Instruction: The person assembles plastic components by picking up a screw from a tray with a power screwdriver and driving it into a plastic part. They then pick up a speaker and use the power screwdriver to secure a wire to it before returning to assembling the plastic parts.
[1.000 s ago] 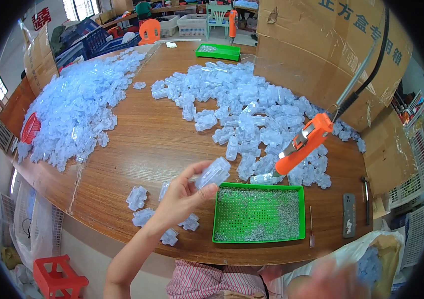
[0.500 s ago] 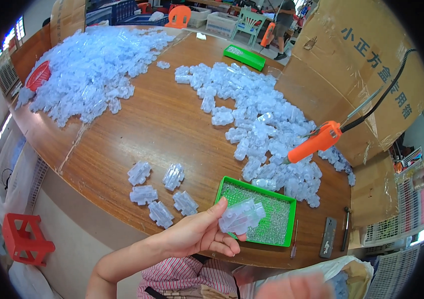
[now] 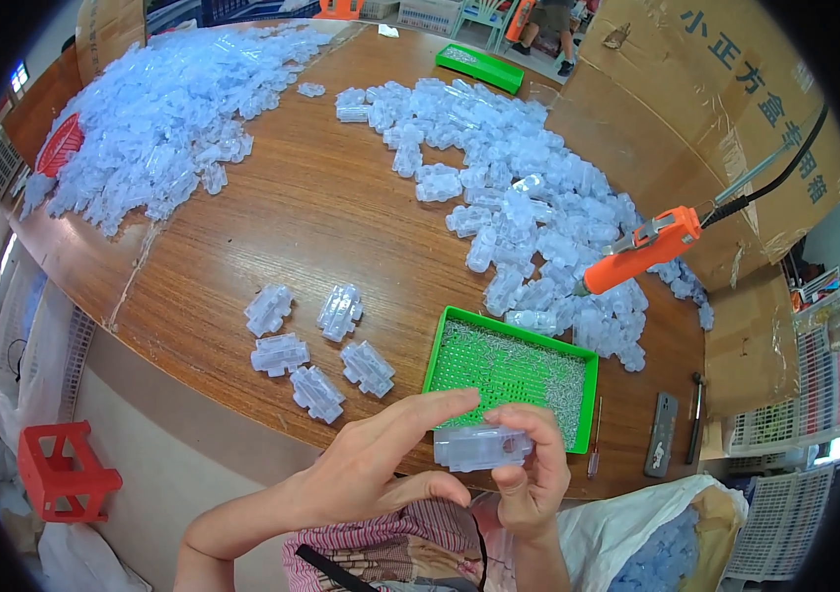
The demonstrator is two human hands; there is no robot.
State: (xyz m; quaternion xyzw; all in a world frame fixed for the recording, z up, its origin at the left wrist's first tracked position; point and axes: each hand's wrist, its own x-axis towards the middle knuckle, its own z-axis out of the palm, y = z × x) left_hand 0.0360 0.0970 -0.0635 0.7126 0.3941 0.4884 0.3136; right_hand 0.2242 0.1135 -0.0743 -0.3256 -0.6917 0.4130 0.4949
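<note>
A clear plastic housing is held over the near edge of the table. My right hand pinches its right end between thumb and fingers. Around its left end, my left hand stands open, fingers stretched above the piece and thumb below, seemingly not gripping it. Just beyond both hands lies a green tray with small metal screws; my fingers cover part of its near rim. Several similar clear housings lie on the table left of the tray.
Big piles of clear plastic pieces cover the far left and the middle right. An orange electric screwdriver hangs by a cord over the right pile. Tall cardboard borders the right side. A phone-like dark slab lies near the front edge.
My right hand has come up from the lower edge and taken hold of the housing. My left hand has loosened from it, and the housing has turned level. The view has shifted slightly.
</note>
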